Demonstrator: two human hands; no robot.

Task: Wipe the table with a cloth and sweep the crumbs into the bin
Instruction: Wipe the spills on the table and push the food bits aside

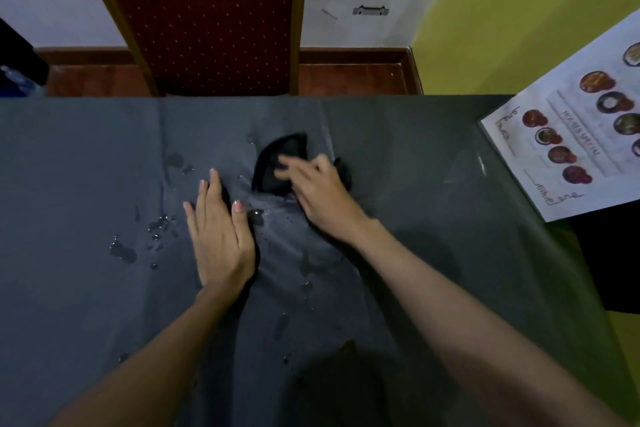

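A dark grey cover lies over the table (pixel 86 156), with wrinkles near the middle. A black cloth (pixel 277 156) sits bunched at the centre, and my right hand (pixel 320 191) presses on it with blurred fingers curled over the fabric. My left hand (pixel 220 236) lies flat on the cover just left of the cloth, fingers straight and together, holding nothing. Water drops and wet patches (pixel 156 229) glisten to the left of my left hand and between both hands. A small brownish crumb (pixel 348 347) rests near the front. No bin is in view.
A red dotted chair (pixel 204 17) with a gold frame stands pushed against the table's far edge. A laminated menu (pixel 571 142) with food pictures lies on the right side, overhanging the table edge. A plastic bottle (pixel 17 80) shows at the far left.
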